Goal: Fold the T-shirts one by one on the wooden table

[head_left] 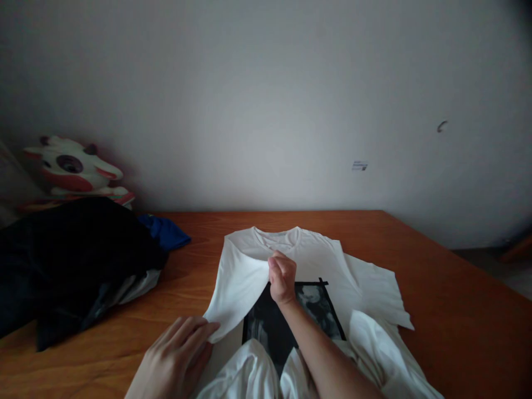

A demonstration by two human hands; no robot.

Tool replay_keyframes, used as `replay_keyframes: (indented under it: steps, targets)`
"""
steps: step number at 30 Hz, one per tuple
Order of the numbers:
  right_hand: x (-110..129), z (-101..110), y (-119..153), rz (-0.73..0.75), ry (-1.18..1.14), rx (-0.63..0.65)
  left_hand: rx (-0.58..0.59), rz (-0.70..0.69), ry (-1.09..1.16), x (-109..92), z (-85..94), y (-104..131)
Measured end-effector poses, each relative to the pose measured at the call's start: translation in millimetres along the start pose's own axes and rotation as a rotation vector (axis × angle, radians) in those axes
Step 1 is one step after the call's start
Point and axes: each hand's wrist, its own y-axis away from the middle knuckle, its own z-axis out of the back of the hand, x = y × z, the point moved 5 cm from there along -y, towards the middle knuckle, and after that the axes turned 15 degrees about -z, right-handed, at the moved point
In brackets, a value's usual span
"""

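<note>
The shirt (320, 257) is white, rumpled at its lower end, with a dark print (313, 310). It lies on the table (440, 310) beneath and beyond the hands, long axis running away from them, collar (277, 239) toward the wall (270, 122). The right hand (282, 277) clenches one sleeve's (239, 285) edge; the left hand (178, 352) pinches its near corner.
</note>
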Motion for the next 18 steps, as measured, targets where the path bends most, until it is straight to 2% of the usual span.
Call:
replay_keyframes:
  steps: [3,5,7,10,13,18]
  targets:
    - [-10.0,1.1,-4.1,-0.083,0.060,-0.111,0.018,-0.009,0.014,-1.6,-2.2,-0.4]
    - [-19.9,-7.6,-5.0,-0.183,0.194,-0.038,0.033,-0.015,0.028,-2.0,-3.8,-0.8]
    - [-30.7,-20.0,-1.6,-0.295,0.376,0.114,0.046,-0.023,0.051,-2.5,-5.0,-1.6]
    - [-38.2,-32.1,7.0,-0.339,0.642,0.266,0.053,-0.019,0.076,-2.5,-5.5,-2.8]
    - [-36.9,-35.9,10.4,-0.299,0.765,0.321,0.067,0.003,0.085,-1.3,-6.6,-2.7]
    - [-33.0,-34.3,6.2,-0.352,0.741,0.341,0.048,0.014,0.079,0.6,-5.7,-2.1]
